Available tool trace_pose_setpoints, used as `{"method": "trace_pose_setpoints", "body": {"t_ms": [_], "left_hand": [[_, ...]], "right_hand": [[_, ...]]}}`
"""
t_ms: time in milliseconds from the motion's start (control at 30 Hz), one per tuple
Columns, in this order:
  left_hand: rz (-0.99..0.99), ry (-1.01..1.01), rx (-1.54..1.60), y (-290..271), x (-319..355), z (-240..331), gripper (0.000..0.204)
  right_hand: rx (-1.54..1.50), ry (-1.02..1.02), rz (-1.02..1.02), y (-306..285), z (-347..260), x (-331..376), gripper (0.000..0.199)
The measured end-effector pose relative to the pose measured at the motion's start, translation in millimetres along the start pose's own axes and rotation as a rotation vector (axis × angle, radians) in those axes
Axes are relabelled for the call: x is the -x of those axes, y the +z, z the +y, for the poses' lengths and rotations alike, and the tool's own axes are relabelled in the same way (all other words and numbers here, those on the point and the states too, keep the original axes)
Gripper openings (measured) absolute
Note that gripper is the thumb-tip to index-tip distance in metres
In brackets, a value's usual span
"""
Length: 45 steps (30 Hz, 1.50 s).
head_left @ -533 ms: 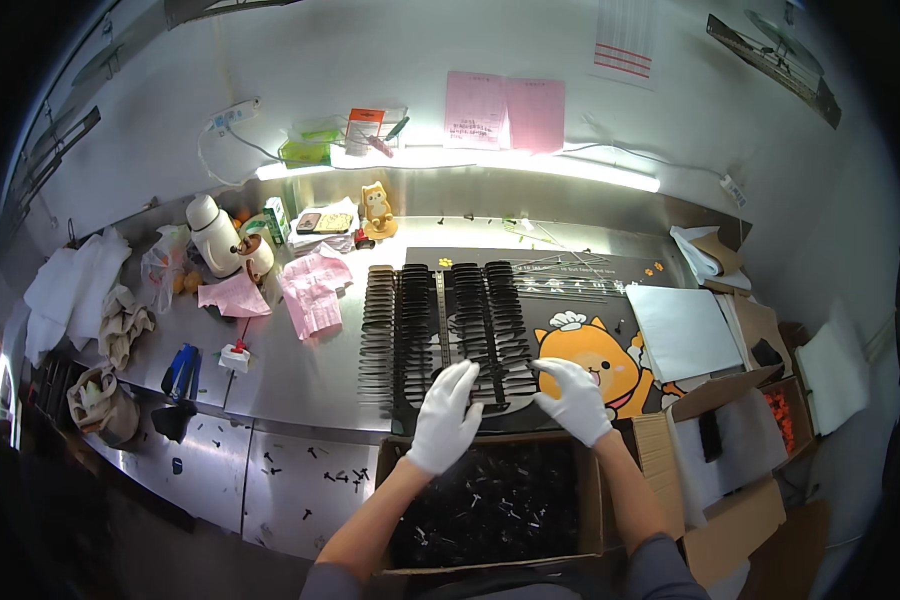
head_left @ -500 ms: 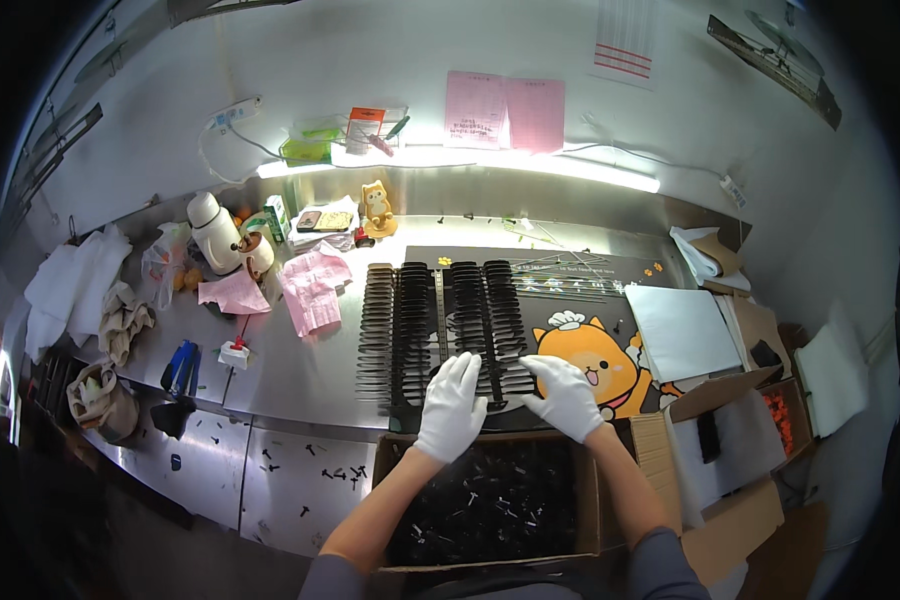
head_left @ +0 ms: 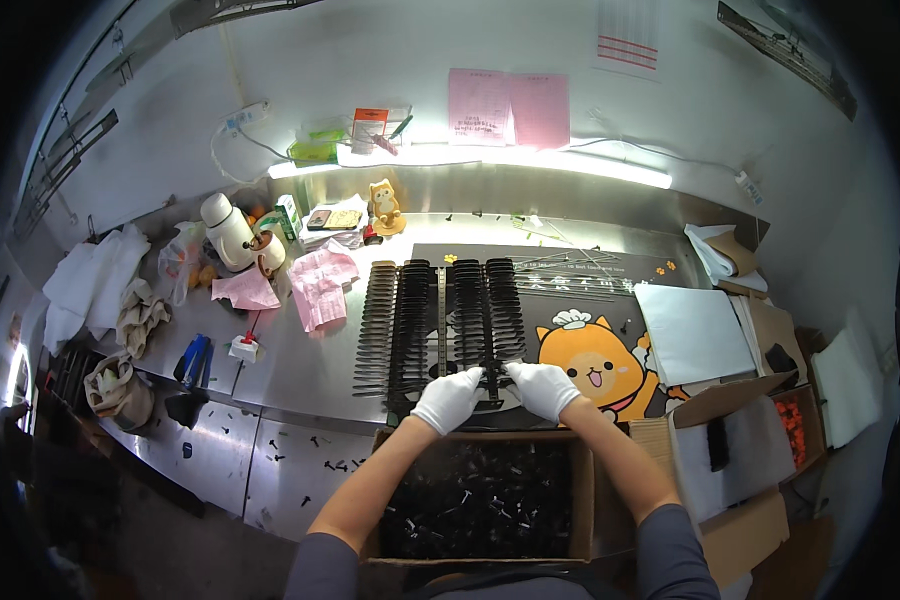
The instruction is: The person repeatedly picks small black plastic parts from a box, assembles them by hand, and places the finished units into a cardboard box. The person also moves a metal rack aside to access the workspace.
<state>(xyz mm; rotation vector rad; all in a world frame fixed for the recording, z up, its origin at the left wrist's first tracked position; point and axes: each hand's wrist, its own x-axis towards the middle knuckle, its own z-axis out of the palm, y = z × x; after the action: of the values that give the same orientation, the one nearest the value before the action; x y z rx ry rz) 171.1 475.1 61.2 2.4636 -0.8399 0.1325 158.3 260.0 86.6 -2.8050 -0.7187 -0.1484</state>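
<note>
Two long rows of stacked thin black pieces, a left rack (head_left: 413, 320) and a right rack (head_left: 470, 300), lie side by side on a dark desk mat (head_left: 660, 305), with a metal ruler (head_left: 442, 310) between them. At the near end of the right rack, my white-gloved left hand (head_left: 448, 400) and right hand (head_left: 543, 391) face each other. Their fingertips are pinched close together at the rack's near pieces; whatever they grip is too small and dark to make out. Below them stands an open cardboard box (head_left: 583, 500) full of small black parts (head_left: 480, 500).
Thin metal rods (head_left: 570, 285) lie behind the racks. On the right are a white sheet (head_left: 695, 335) and an open carton (head_left: 740, 440). To the left are pink paper (head_left: 322, 288), a white flask (head_left: 227, 230), a blue stapler-like tool (head_left: 194, 360) and scattered black parts (head_left: 342, 465).
Both hands have moved closer together and slightly lower at the right rack's near end. Their fingers, spread over the pieces before, are now pinched. The whole view has shifted slightly.
</note>
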Motion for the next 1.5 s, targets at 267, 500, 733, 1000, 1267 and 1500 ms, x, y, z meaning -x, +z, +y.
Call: {"method": "trace_pose_setpoints", "body": {"t_ms": [267,500,733,1000,1267,1500], "left_hand": [[0.673,-0.17,-0.214,42,13,63,0.022],[0.136,-0.222,0.067,12,5,35,0.036],[-0.656,-0.018,0.077,-39,-61,2,0.044],[-0.221,-0.186,-0.315,3,-25,47,0.021],[-0.481,-0.087,-0.068,-28,-44,13,0.054],[-0.053,-0.36,-0.154,27,-22,49,0.043]], "right_hand": [[-0.015,0.268,0.551,72,-53,27,0.023],[-0.266,0.169,0.255,33,-19,19,0.03],[-0.685,0.231,-0.402,-14,26,-22,0.032],[-0.186,0.365,0.363,44,-43,19,0.019],[-1.75,0.794,0.397,47,-25,39,0.016],[-0.997,0.475,0.574,93,-41,20,0.026]]}}
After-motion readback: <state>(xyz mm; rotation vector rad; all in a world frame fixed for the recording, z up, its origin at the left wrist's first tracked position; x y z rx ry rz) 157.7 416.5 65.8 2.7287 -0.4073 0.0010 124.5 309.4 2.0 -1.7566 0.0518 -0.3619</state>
